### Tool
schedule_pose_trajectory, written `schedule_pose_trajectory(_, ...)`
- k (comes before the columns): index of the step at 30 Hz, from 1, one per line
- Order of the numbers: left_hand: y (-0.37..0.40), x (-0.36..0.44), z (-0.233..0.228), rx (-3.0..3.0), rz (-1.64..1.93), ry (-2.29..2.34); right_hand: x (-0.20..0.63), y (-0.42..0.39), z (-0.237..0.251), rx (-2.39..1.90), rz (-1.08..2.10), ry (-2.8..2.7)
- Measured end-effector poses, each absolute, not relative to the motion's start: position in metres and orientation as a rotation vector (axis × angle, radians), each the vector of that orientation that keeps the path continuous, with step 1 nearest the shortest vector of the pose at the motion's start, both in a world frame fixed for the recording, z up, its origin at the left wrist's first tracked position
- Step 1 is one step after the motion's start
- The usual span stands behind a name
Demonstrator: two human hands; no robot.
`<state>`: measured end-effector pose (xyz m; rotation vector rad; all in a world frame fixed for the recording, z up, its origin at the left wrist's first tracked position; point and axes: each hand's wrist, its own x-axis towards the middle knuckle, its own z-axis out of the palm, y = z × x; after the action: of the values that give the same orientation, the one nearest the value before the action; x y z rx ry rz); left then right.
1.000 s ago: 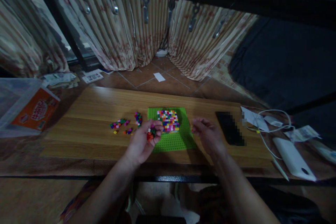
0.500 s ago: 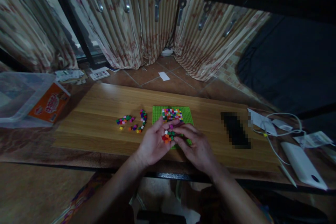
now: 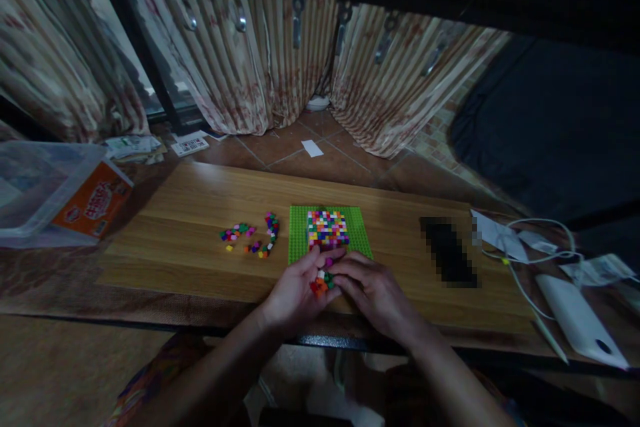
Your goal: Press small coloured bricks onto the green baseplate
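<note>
My left hand (image 3: 295, 290) is cupped palm up, holding a small heap of toy bricks (image 3: 319, 287) in red, orange, green, white and magenta. Thumb and fingers of my right hand (image 3: 380, 290) come together at the heap's right side, beside the green bricks; whether a brick is between them is hidden. Just beyond both hands lies a green studded baseplate (image 3: 299, 232). On its middle sits a block of many-coloured bricks (image 3: 327, 227) set in tight rows. The baseplate's near edge is covered by my hands.
Loose bricks (image 3: 237, 232) lie in scattered groups on the wooden board (image 3: 190, 213), left of the baseplate. A pixelated black object (image 3: 450, 250) is to the right. Farther right are a white cable (image 3: 545, 221) and a white power bank (image 3: 580, 317). A clear plastic bin (image 3: 45, 193) stands at the far left.
Both hands have come nearer to me, off the baseplate's middle, so more of the coloured block shows. The brick heap stays in my left palm.
</note>
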<state>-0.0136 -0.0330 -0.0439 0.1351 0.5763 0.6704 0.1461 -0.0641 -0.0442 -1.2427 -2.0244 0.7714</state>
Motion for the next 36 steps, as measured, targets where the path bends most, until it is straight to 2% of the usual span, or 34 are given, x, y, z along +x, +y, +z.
schedule_pose_trajectory(6, -0.042, -0.005, -0.054, 0.103, 0.741, 0.662, 0.147, -0.070, -0.049, -1.301, 0.668, -2.055)
schedule_pose_trajectory(12, -0.032, -0.016, -0.049, 0.397, 0.821, 0.926, 0.171, -0.058, -0.055, -1.542, 0.587, -1.652)
schedule_pose_trajectory(15, -0.019, -0.025, -0.042, 0.519, 0.815, 0.919, 0.173, -0.049, -0.062, -1.545, 0.890, -1.225)
schedule_pose_trajectory(18, -0.010, -0.025, -0.037, 0.663, 0.829, 1.002, 0.167, -0.039, -0.069, -1.360, 1.241, -0.732)
schedule_pose_trajectory(21, -0.008, -0.017, -0.036, 0.851, 0.822, 1.066, 0.165, -0.032, -0.073, -1.209, 1.386, -0.475)
schedule_pose_trajectory(28, -0.018, 0.000, -0.047, 1.477, 0.850, 1.166, 0.162, -0.031, -0.071, -1.209, 1.453, -0.471)
schedule_pose_trajectory(36, -0.025, 0.006, -0.059, 1.673, 0.659, 1.248, 0.153, -0.023, -0.072, -1.324, 1.404, -0.624)
